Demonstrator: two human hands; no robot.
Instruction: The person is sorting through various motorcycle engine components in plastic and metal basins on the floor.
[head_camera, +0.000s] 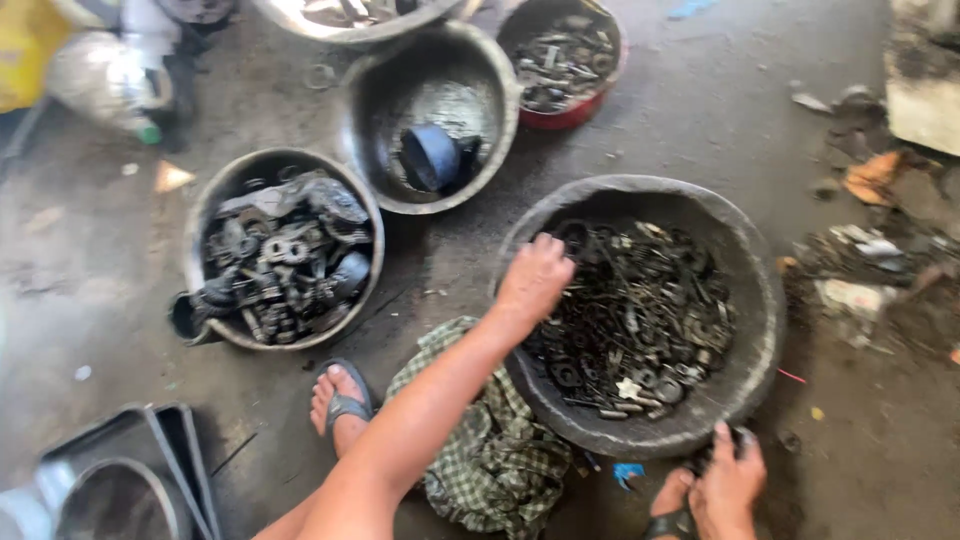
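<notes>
A large dark basin (760, 300) on the concrete floor holds several greasy metal parts (640, 310): washers, bolts and small rings. My left hand (533, 280) reaches over its left rim, its fingers curled down onto the parts. The back of the hand hides whether it holds anything. My right hand (728, 482) grips the basin's near rim at the bottom right.
A metal bowl (205, 215) of larger dark parts sits at the left. Behind it are a wet bowl (500, 110) with a blue cup (430, 157) and a red bowl (570, 115) of bolts. My sandalled foot (340, 400) and a checked cloth (490, 460) lie near me. Rubble (870, 260) is at the right.
</notes>
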